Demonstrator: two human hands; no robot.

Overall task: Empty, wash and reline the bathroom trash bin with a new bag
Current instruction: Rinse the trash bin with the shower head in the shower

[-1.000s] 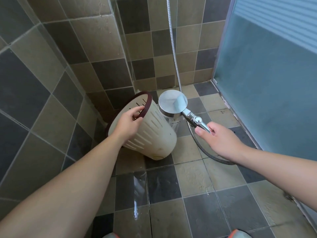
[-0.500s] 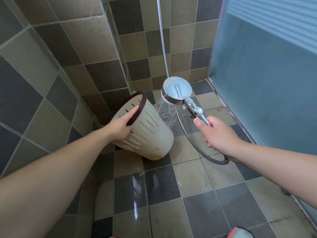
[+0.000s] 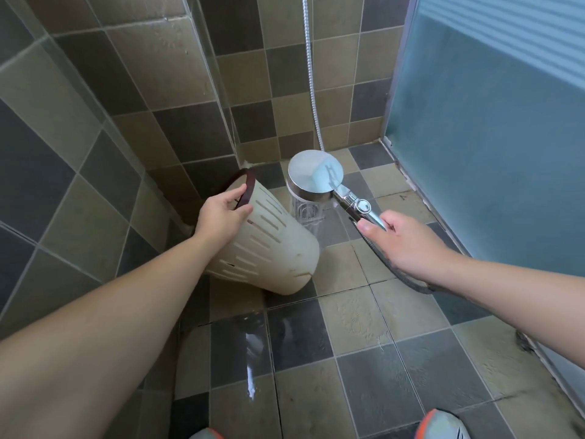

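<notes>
A cream slotted trash bin (image 3: pixel 278 248) with a dark red rim is tilted, its opening facing up and left toward the tiled corner, its base low toward me. My left hand (image 3: pixel 221 213) grips the rim, fingers hooked over the edge. My right hand (image 3: pixel 402 239) holds the chrome handle of a round shower head (image 3: pixel 315 175). The head faces down just right of the bin, and water streams from it onto the floor beside the bin's wall. No bag is visible in the bin.
A metal hose (image 3: pixel 311 77) hangs down the back wall and loops under my right wrist. A frosted glass door (image 3: pixel 493 128) closes the right side. The tiled floor (image 3: pixel 348 318) is wet, with a drain under the spray. My shoes (image 3: pixel 443 426) show at the bottom.
The shower head lifted slightly away from the bin, then came back beside it. My left hand shifted its grip along the rim, and the bin tilted a little more.
</notes>
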